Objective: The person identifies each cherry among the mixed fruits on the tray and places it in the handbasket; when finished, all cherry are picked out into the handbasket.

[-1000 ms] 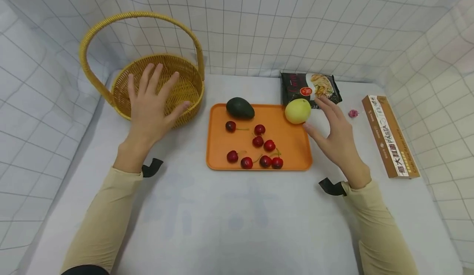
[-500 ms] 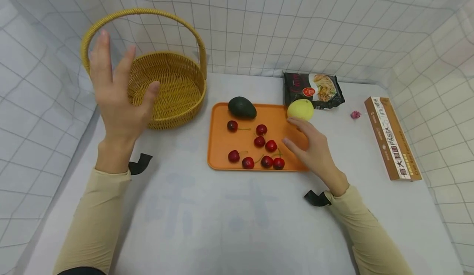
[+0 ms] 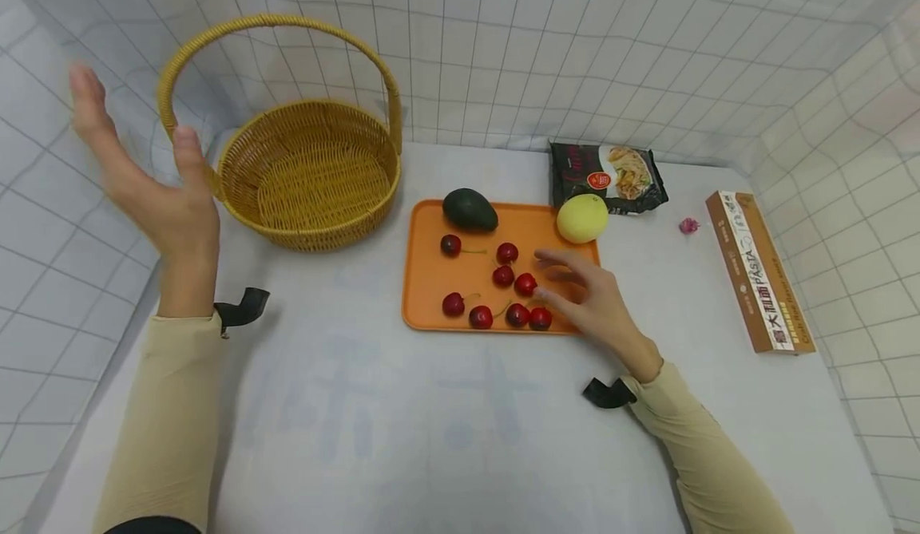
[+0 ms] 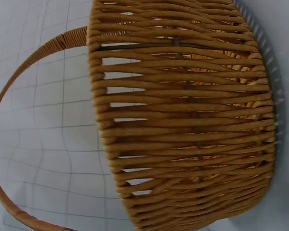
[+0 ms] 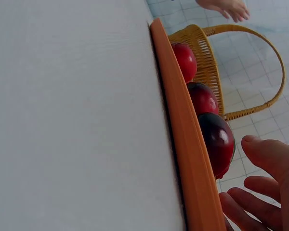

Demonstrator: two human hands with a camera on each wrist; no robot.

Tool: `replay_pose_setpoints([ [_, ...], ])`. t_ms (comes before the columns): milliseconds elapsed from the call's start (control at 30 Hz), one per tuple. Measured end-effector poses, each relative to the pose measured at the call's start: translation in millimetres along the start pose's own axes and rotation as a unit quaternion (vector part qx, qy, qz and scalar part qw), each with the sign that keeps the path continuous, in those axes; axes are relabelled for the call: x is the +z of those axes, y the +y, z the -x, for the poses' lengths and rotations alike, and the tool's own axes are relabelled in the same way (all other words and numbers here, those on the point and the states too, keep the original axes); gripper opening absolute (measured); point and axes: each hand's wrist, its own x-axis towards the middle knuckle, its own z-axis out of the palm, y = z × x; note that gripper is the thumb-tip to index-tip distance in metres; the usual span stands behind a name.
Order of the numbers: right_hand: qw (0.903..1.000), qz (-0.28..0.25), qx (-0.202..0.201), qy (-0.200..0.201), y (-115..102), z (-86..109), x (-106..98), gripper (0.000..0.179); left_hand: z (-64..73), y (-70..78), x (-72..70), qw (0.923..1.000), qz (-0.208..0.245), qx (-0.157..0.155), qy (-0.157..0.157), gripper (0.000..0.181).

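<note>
My left hand [image 3: 161, 199] is raised at the left, fingers spread and holding nothing, just left of a yellow wicker basket [image 3: 316, 235] with a tall handle. The basket's woven side [image 4: 192, 115] fills the left wrist view. Over the right part of an orange tray [image 3: 417, 278], my right hand [image 3: 596, 302] reaches in with bent, parted fingers around nothing. Its thumb is right beside the nearest red cherry [image 3: 525, 284]. Several cherries with stems lie on the tray, among them a dark one [image 5: 216, 139] near the thumb [image 5: 265, 151] in the right wrist view.
An avocado [image 3: 470, 210] lies at the tray's back left, a yellow-green round fruit [image 3: 582, 218] at its back right corner. Behind is a black food packet [image 3: 632, 179]. A pasta box [image 3: 760, 270] and a small pink object [image 3: 688, 226] lie to the right. Gridded white curtains [image 3: 489, 55] enclose the table.
My left hand has moved left, away from over the basket, and turned. My right hand has moved left and toward me, from beside the yellow-green fruit to the cherries.
</note>
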Motion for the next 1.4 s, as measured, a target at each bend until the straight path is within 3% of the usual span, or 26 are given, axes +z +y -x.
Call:
replay_pose_setpoints([
  [133, 1.0000, 0.008, 0.004, -0.003, 2, 0.6, 4, 0.057, -0.9, -28.4, -9.8, 0.9923, 0.067, -0.095, -0.042, 0.091],
  [200, 0.9999, 0.010, 0.006, 0.000, 2, 1.5, 4, 0.055, 2.4, -46.4, -12.3, 0.9818, 0.103, -0.147, -0.060, 0.085],
  [400, 0.9998, 0.015, 0.008, 0.008, 1, 2.8, 6, 0.051, 22.3, -107.7, -16.2, 0.9467, 0.187, -0.241, -0.103, 0.053],
  [500, 0.9998, 0.018, 0.005, 0.005, 1, 2.4, 6, 0.049, 35.7, -124.7, -15.5, 0.9135, 0.244, -0.304, -0.115, 0.048],
  [633, 0.9993, 0.037, 0.007, 0.004, 2, 4.3, 7, 0.049, 45.8, -132.9, -11.6, 0.8773, 0.298, -0.358, -0.115, 0.051],
  [733, 0.9988, 0.047, 0.009, 0.004, 2, 5.0, 7, 0.048, 46.4, -135.0, -10.0, 0.8832, 0.282, -0.354, -0.123, 0.049],
  [1000, 0.9985, 0.054, -0.005, -0.001, 2, 2.3, 8, 0.046, 42.5, -137.8, -11.7, 0.8855, 0.280, -0.346, -0.134, 0.044],
  [1267, 0.9978, 0.062, -0.022, -0.005, 3, 2.5, 9, 0.047, 45.4, -136.4, -11.3, 0.8905, 0.261, -0.307, -0.212, 0.048],
  [1400, 0.9976, 0.065, -0.023, -0.007, 3, 2.5, 9, 0.045, 47.3, -136.0, -10.7, 0.8882, 0.265, -0.291, -0.238, 0.051],
])
